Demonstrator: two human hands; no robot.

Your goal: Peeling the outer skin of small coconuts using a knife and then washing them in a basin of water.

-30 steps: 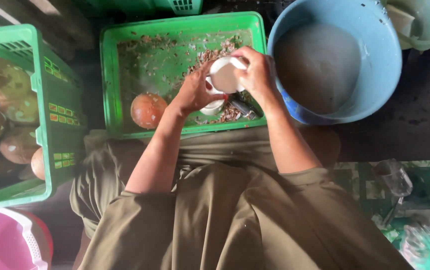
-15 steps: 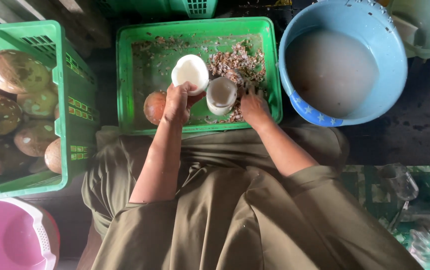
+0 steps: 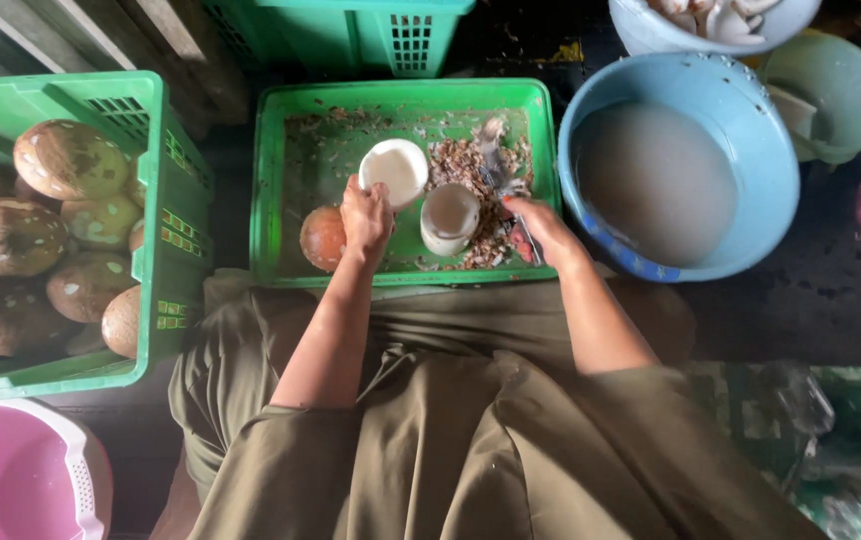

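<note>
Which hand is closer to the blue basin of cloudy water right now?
Right. The right hand sits over the shavings tray, just beside the blue basin's near rim. The left hand holds a white peeled coconut farther away, across the tray.

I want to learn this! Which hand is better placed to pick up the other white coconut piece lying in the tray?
Probably the right hand: it sits just beside the white coconut piece, though it seems to grip a small tool. The left hand already holds another white piece.

The tray (holding 2 coconut halves) sits between the crate left and basin right.
</note>
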